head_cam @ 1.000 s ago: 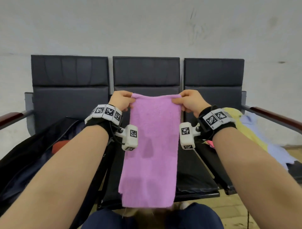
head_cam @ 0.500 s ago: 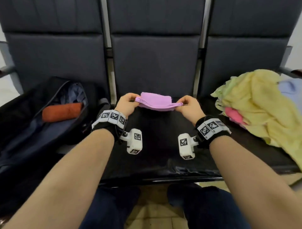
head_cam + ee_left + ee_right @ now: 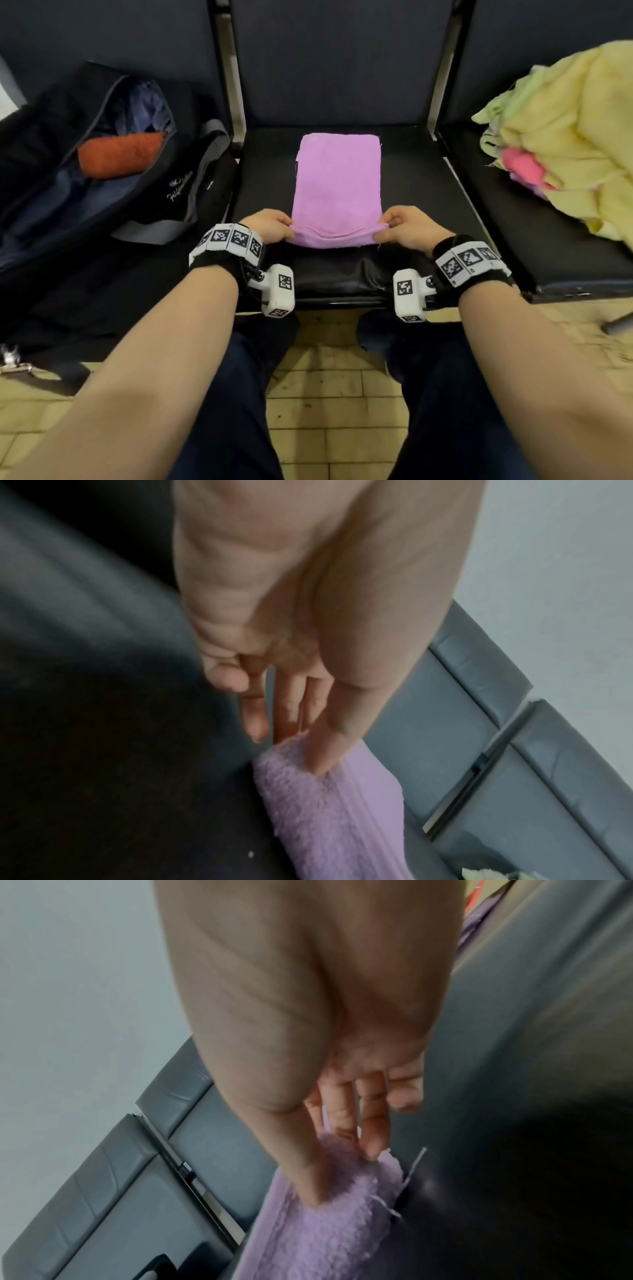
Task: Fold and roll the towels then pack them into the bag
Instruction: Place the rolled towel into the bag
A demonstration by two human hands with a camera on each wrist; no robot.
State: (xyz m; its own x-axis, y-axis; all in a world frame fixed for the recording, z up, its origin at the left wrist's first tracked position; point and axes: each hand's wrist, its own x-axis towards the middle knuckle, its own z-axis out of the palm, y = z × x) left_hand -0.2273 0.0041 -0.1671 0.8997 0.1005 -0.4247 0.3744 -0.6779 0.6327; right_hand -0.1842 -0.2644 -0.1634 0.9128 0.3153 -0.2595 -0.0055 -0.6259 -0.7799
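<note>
From the head view I see the towel (image 3: 337, 186) lying flat and folded lengthwise on the middle seat (image 3: 424, 192), its near edge lifted a little off the cushion. My left hand (image 3: 270, 226) pinches the near left corner and my right hand (image 3: 407, 228) pinches the near right corner, so the edge sags slightly between them. The bag (image 3: 102, 192) sits open on the seat to the left, with an orange roll (image 3: 120, 154) lying inside it. On the right seat is a loose pile (image 3: 568, 137) of yellow cloth with something pink tucked in it (I can't tell how many pieces).

The left wrist view shows the thumb (image 3: 325, 748) pressed on top of the towel (image 3: 335, 818) corner, with fingers (image 3: 255, 715) reaching down beside and under it; the hand is narrow, gripping cloth.

The right wrist view is the mirror of that: thumb (image 3: 304, 1172) on top of the towel (image 3: 329, 1231), fingers (image 3: 375, 1129) closing at its fuzzy edge, where a few loose threads stick out over the dark seat (image 3: 514, 1150).
</note>
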